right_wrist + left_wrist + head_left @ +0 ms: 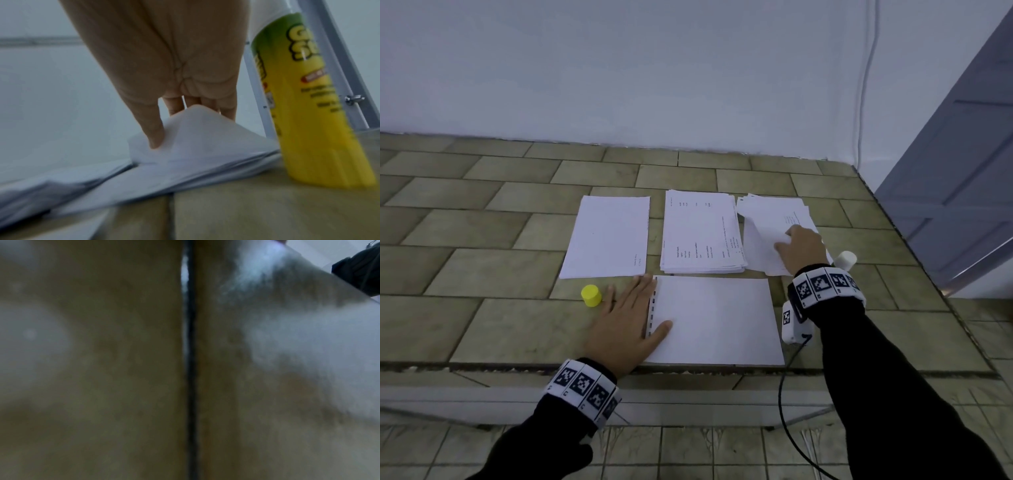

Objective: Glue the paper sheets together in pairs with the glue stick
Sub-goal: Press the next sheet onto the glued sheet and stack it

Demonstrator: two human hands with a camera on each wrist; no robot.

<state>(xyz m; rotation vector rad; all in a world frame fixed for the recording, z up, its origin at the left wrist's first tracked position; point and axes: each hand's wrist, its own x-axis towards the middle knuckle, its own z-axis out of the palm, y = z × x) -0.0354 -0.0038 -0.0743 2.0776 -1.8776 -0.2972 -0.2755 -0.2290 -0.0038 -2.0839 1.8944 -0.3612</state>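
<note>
A blank sheet (715,322) lies near the counter's front edge. My left hand (631,318) rests flat on its left edge, fingers straight. Behind it lie a single sheet (607,236), a printed stack (700,233) and a loose right-hand pile (770,219). My right hand (796,246) pinches the top sheet (197,133) of that pile and lifts its corner. The yellow glue stick (304,104) stands uncapped just right of the right hand (164,81), its white tip (846,259) showing by the wrist. The yellow cap (591,295) sits left of my left hand.
The tiled counter (482,274) meets a white wall behind and ends at its right edge (914,246) beside a grey door. A black cable (784,404) hangs from the right wrist over the front edge. The left wrist view is blurred against the tile (102,369).
</note>
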